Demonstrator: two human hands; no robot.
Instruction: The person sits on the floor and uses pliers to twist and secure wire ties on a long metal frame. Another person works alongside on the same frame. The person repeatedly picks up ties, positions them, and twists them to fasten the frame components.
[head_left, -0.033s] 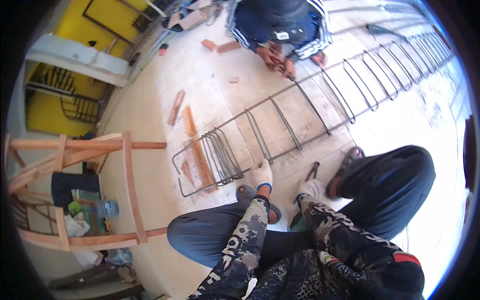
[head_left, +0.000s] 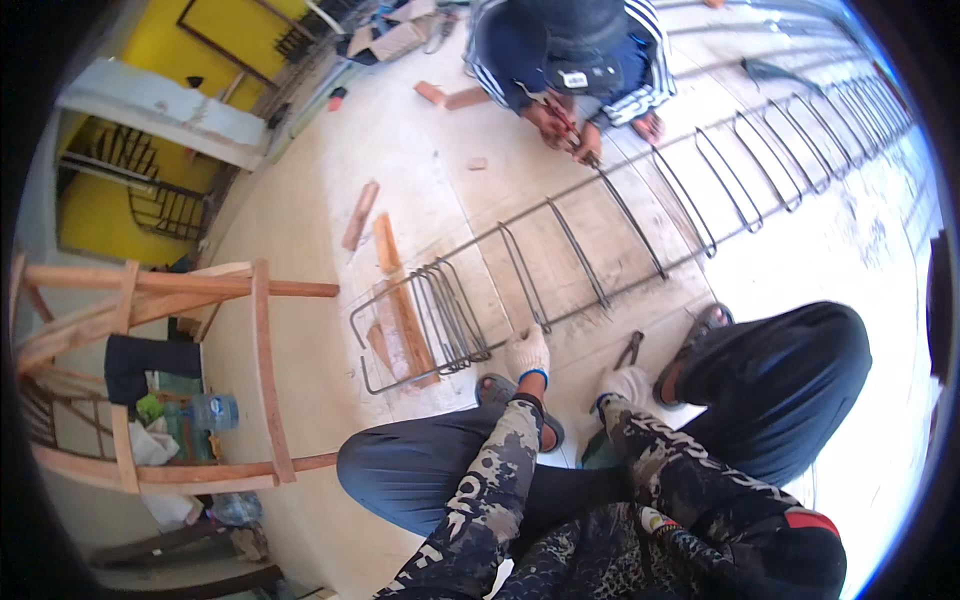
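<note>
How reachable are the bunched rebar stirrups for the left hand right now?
Probably yes: the gloved left hand is at the rebar cage's near long bar, just right of the bunched stirrups, and nothing visible stands between hand and bunch.

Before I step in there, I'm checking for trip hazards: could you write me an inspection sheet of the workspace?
Surface: pale tiled floor.
Job's things: long dark steel-rod cage lying diagonally, several hoops bunched near its left end; dark metal plier-like tool.
Clutter: orange-brown wooden plank reaching under the cage's left end; loose reddish-brown blocks beyond it.
Hands: white-gloved left hand at the cage's near rod, grip unclear; white-gloved right hand holds the tool.
Cables: nothing seen.
Surroundings: co-worker in striped dark-blue sleeves bent over the cage's far side; brown wooden frame at left; yellow wall behind.
</note>
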